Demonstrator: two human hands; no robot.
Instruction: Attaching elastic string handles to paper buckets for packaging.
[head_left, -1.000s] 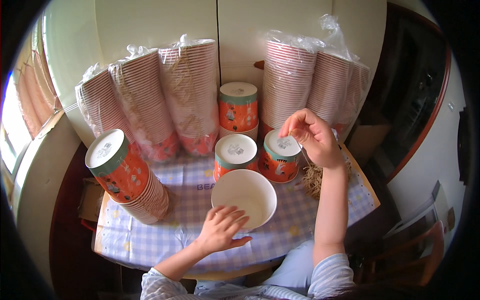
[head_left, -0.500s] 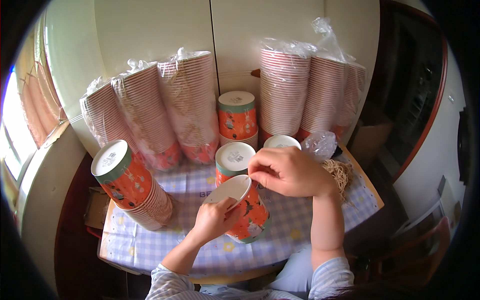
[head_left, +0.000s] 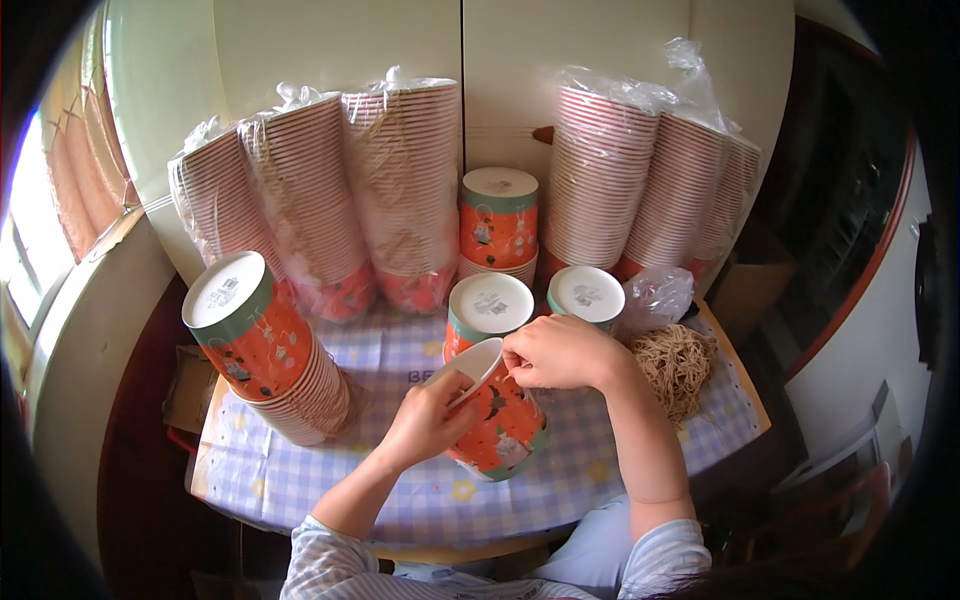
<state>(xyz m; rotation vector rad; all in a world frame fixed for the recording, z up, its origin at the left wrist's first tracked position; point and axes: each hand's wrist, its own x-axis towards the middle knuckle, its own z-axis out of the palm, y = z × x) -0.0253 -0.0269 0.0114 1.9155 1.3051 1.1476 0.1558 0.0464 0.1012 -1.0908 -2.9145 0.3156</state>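
An orange patterned paper bucket (head_left: 500,432) with a green base band tilts at the table's front middle, its white mouth turned up toward me. My left hand (head_left: 432,418) grips it at the near left of the rim, fingers over the edge. At the right side of that rim, my right hand (head_left: 560,352) is closed in a pinch. Whatever it pinches is hidden by the fingers. Just behind stand two upturned buckets, one with a white base (head_left: 491,303) and another (head_left: 587,293) to its right.
Tall stacks of buckets in clear plastic stand at the back left (head_left: 402,190) and back right (head_left: 606,170). An upturned stack (head_left: 268,345) leans at the left. A tangle of tan twine (head_left: 676,370) and a crumpled plastic bag (head_left: 660,295) lie right on the checked tablecloth (head_left: 380,500).
The whole view has shifted, with the scene sitting farther right. My right hand has turned and its pinch sits lower, against the rim's outer side. My left hand keeps its hold.
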